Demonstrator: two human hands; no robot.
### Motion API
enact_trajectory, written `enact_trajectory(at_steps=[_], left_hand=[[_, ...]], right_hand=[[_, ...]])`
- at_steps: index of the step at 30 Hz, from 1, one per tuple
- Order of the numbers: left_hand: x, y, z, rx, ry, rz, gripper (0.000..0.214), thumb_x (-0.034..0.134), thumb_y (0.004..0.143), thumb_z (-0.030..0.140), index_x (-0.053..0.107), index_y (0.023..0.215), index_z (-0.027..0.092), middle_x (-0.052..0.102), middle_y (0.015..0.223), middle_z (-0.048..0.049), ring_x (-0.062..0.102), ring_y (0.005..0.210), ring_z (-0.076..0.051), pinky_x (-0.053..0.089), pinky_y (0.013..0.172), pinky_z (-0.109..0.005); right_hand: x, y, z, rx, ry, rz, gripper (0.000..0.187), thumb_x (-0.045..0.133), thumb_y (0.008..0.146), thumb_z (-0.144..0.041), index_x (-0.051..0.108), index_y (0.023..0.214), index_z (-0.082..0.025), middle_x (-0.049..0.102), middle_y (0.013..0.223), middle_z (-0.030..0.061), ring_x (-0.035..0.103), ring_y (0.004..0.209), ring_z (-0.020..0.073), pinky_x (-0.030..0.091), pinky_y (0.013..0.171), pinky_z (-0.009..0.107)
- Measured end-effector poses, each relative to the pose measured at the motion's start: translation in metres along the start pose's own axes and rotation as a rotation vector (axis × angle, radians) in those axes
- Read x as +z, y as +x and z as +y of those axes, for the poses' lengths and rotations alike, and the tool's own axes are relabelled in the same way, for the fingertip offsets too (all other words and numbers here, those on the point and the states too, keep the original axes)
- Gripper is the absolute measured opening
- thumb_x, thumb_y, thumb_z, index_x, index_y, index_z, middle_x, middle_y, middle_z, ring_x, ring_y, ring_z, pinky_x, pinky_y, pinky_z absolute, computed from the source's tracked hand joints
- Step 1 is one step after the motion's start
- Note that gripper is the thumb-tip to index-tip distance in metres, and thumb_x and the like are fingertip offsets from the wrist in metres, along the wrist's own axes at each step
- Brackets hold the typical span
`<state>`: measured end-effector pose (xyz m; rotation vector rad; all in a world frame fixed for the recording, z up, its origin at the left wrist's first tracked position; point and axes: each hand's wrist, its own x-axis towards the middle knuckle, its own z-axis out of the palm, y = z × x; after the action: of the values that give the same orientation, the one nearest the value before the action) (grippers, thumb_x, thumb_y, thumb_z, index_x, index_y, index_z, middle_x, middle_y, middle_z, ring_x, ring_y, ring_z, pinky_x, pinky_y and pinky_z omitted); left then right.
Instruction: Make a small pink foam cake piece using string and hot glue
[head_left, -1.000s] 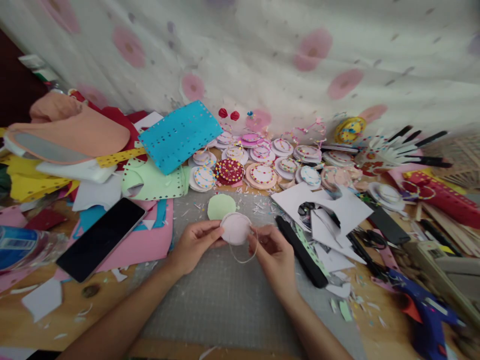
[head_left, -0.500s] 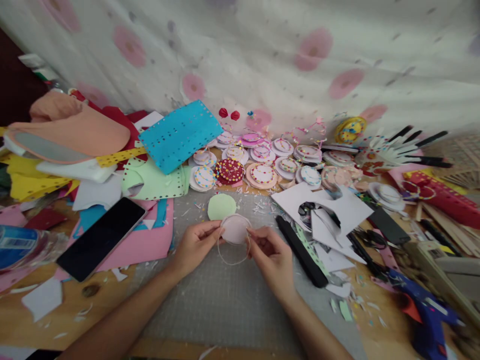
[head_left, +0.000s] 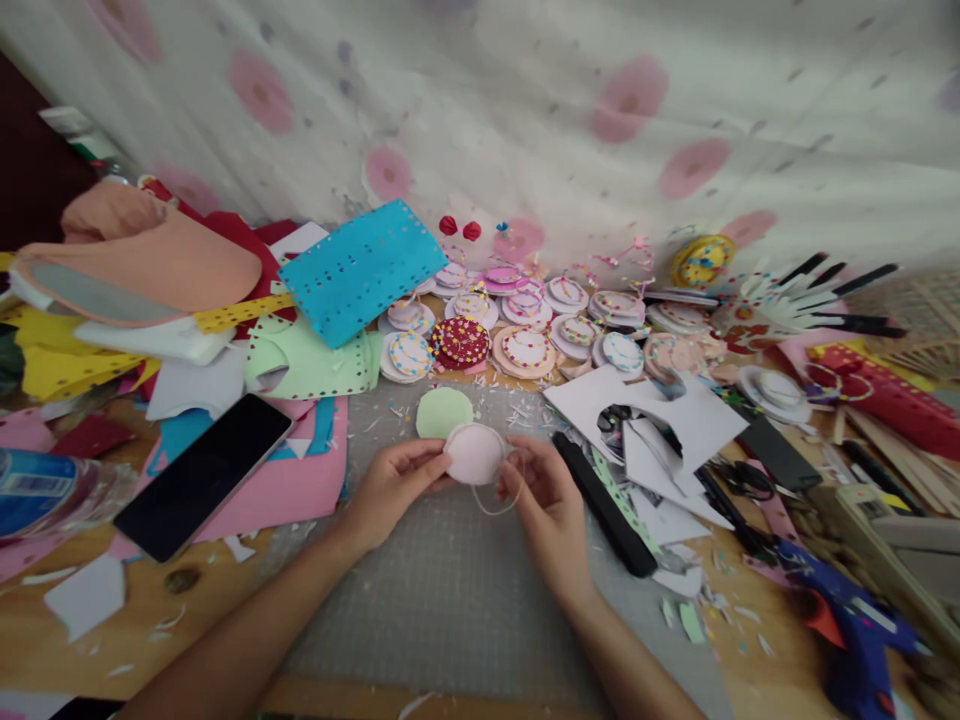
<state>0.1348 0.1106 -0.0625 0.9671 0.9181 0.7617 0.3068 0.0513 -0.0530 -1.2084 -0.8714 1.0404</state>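
Observation:
My left hand (head_left: 390,485) pinches the left edge of a pale pink foam disc (head_left: 474,455) held above a grey cutting mat (head_left: 450,600). My right hand (head_left: 544,495) pinches a thin white strip (head_left: 496,500) that loops off the disc's right rim and hangs below it. A light green paper circle (head_left: 443,411) lies flat on the mat just behind the disc.
Several decorated round discs (head_left: 525,345) crowd the back of the table. A black phone (head_left: 202,475) lies at left on pink paper, near a blue punched sheet (head_left: 364,268). A black craft tool (head_left: 604,503), scissors (head_left: 739,480) and a blue glue gun (head_left: 851,620) sit at right.
The loose loop of strip swung from below-left of the disc to its right side, and my right hand shifted slightly along the rim. My left hand kept its hold.

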Motion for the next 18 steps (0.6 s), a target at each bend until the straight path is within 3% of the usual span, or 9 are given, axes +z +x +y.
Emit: enact_trajectory(at_steps=[5,11,14,18], left_hand=[[-0.0018,0.0001,0.0011,-0.008,-0.016,-0.057,0.038,0.076,0.076,0.039,0.07,0.105,0.017,0.073,0.105,-0.0101,0.067,0.096,-0.024,0.053,0.085,-0.036],[-0.0017,0.0,0.0004,0.063,-0.119,-0.234,0.056,0.08,0.072,0.038,0.061,0.122,0.023,0.063,0.126,-0.0103,0.057,0.116,-0.026,0.046,0.093,-0.034],[-0.0009,-0.0028,0.0039,0.051,-0.136,-0.293,0.063,0.083,0.068,0.038,0.059,0.124,0.023,0.063,0.122,-0.0102,0.058,0.11,-0.026,0.047,0.088,-0.034],[0.0,-0.0055,0.0088,0.101,-0.142,-0.343,0.059,0.085,0.064,0.034,0.061,0.118,0.024,0.063,0.111,-0.0065,0.059,0.098,-0.022,0.048,0.08,-0.03]], right_hand=[[-0.0018,0.0022,-0.0001,0.155,0.201,-0.027,0.024,0.07,0.082,-0.032,0.064,0.105,-0.026,0.054,0.074,-0.0036,0.053,0.062,0.0113,0.046,0.057,0.023],[-0.0015,0.001,-0.0015,0.295,0.342,-0.113,0.027,0.072,0.081,-0.032,0.065,0.106,-0.025,0.056,0.08,-0.0027,0.053,0.061,0.0078,0.046,0.055,0.019],[-0.0007,-0.0004,-0.0005,0.225,0.26,-0.161,0.021,0.065,0.086,-0.033,0.064,0.105,-0.025,0.055,0.077,-0.0029,0.053,0.06,0.0082,0.047,0.054,0.02],[0.0,-0.0022,0.0021,-0.009,0.025,-0.176,0.015,0.063,0.088,-0.028,0.062,0.103,-0.026,0.056,0.075,-0.0032,0.054,0.059,0.0089,0.047,0.054,0.02]])
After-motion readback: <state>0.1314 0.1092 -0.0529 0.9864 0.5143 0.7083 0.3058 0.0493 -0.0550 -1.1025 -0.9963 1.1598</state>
